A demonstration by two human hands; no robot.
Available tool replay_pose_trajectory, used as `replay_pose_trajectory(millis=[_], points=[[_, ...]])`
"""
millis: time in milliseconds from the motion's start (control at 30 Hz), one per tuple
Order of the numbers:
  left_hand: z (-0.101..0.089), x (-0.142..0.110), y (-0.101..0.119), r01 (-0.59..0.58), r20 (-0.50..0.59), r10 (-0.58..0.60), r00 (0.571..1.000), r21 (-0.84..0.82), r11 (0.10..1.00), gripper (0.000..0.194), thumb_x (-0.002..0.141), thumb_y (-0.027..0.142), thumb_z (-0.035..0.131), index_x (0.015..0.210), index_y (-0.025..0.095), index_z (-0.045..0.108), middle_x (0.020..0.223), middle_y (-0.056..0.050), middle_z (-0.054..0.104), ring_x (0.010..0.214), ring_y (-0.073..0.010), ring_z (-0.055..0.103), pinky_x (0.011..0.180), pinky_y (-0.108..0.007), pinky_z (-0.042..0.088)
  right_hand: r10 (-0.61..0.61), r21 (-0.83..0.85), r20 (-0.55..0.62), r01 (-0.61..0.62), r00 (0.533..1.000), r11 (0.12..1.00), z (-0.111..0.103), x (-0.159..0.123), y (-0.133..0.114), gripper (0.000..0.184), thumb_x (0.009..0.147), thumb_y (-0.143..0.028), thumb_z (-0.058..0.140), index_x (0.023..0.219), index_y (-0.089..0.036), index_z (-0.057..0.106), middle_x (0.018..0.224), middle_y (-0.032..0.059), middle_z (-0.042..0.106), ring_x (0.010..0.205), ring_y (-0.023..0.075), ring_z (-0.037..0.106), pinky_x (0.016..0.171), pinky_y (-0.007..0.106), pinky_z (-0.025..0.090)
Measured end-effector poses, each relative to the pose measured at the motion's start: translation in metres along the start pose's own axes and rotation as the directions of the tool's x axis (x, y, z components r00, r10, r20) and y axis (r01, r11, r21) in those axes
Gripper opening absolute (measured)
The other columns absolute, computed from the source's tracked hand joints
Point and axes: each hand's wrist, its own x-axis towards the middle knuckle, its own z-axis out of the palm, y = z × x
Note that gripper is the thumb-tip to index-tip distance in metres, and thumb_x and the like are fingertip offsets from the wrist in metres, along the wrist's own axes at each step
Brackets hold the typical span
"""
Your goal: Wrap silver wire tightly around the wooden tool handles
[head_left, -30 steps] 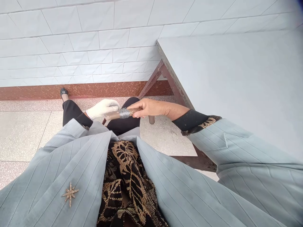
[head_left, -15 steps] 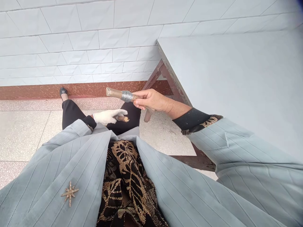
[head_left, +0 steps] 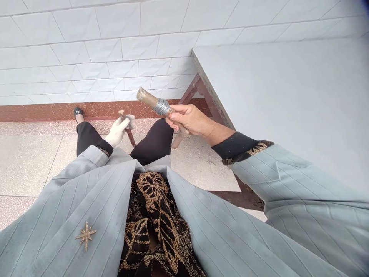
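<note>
My bare right hand [head_left: 188,120] is closed around a brown wooden handle [head_left: 150,100] with grey wire wound round it near the grip. The handle points up and to the left, its blunt end raised before the wall. My left hand [head_left: 119,129], in a white glove, is closed on a thin dark stick-like piece [head_left: 130,136] that stands nearly upright above my left knee. The two pieces are apart, about a hand's width between them. I am seated, in a grey pinstriped jacket and black trousers.
A pale grey table [head_left: 276,96] with a reddish wooden frame stands at my right, its corner close to my right hand. A white tiled wall [head_left: 86,50] with a red-brown skirting runs ahead. Speckled floor tiles [head_left: 29,161] lie on the left.
The pieces were together at my lap; they have come apart. My right hand lifted the wire-wrapped handle up, and my left hand turned the thin piece upright and raised it.
</note>
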Motion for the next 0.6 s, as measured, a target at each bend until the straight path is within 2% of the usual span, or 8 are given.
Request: replay_pose_trajectory(millis=[167,300,367,433,533,600], points=[[-0.006,0.008,0.008,0.009,-0.255,-0.025,0.967,-0.062,0.998,0.028,0.1,0.047,0.066,0.112,0.022,0.064,0.086,0.0,0.07,0.071,-0.0112,0.067,0.078,-0.029,0.06,0.008,-0.031,0.093,-0.005,0.996,1.0,0.004,-0.002,-0.006,0.029,0.092,-0.042,0.079,0.091,-0.017,0.065,0.06,-0.0049,0.055,0.047,0.004,0.044,0.037,0.017,0.028],[-0.007,0.011,0.011,0.034,-0.35,-0.06,0.935,-0.082,0.996,0.024,0.102,0.045,0.063,0.099,0.022,0.062,0.081,0.002,0.065,0.065,-0.01,0.063,0.071,-0.029,0.058,0.018,-0.033,0.091,-0.015,0.996,0.999,0.004,-0.003,-0.005,0.033,0.091,-0.047,0.079,0.088,-0.018,0.063,0.062,-0.0039,0.056,0.048,0.0043,0.044,0.037,0.018,0.028],[-0.007,0.01,0.012,0.056,-0.341,-0.078,0.937,-0.075,0.996,0.029,0.102,0.049,0.063,0.097,0.021,0.063,0.079,0.001,0.064,0.062,-0.0096,0.061,0.065,-0.027,0.055,0.018,-0.032,0.079,-0.015,0.997,0.999,0.004,-0.002,-0.004,0.036,0.09,-0.049,0.08,0.086,-0.018,0.061,0.062,-0.0035,0.056,0.048,0.0048,0.045,0.037,0.018,0.029],[-0.009,0.009,0.014,0.108,-0.283,-0.126,0.951,-0.077,0.991,0.032,0.102,0.052,0.062,0.1,0.02,0.066,0.081,0.0,0.065,0.062,-0.0096,0.06,0.064,-0.026,0.054,0.011,-0.027,0.072,-0.009,0.997,1.0,0.003,-0.002,-0.003,0.038,0.089,-0.051,0.08,0.085,-0.019,0.061,0.062,-0.0035,0.056,0.048,0.005,0.045,0.037,0.018,0.029],[-0.012,0.006,0.018,0.195,-0.169,-0.213,0.962,-0.116,0.974,0.03,0.103,0.046,0.061,0.105,0.017,0.068,0.087,-0.003,0.069,0.069,-0.0111,0.065,0.07,-0.027,0.056,-0.005,-0.015,0.081,0.006,0.997,1.0,0.002,-0.002,-0.005,0.037,0.091,-0.052,0.079,0.09,-0.019,0.064,0.062,-0.0037,0.055,0.048,0.0054,0.045,0.037,0.018,0.029],[-0.015,0.005,0.019,0.218,-0.135,-0.237,0.962,-0.142,0.965,0.026,0.102,0.041,0.063,0.104,0.017,0.068,0.088,-0.003,0.069,0.072,-0.0117,0.067,0.073,-0.028,0.058,-0.016,-0.012,0.092,0.017,0.996,1.0,0.001,-0.002,-0.005,0.034,0.093,-0.05,0.078,0.093,-0.018,0.066,0.062,-0.0037,0.055,0.048,0.0056,0.044,0.038,0.019,0.03]])
